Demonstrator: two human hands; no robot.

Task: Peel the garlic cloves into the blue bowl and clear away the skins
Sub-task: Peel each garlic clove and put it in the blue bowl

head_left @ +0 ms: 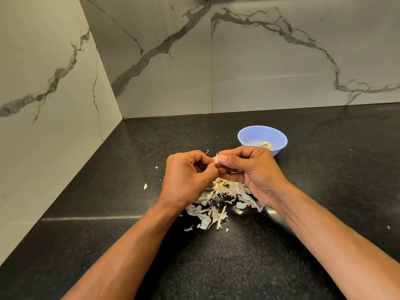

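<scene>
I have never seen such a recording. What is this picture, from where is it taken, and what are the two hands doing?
There is no machine: a camera worn on a person's head looks down at bare hands. The left hand and right hand together pinch a small pale garlic clove, peeling it. Below them, a heap of dry whitish garlic skins lies on the black speckled stone counter. Behind stands a round light-blue plastic bowl with a yellowish peeled piece inside.
</scene>
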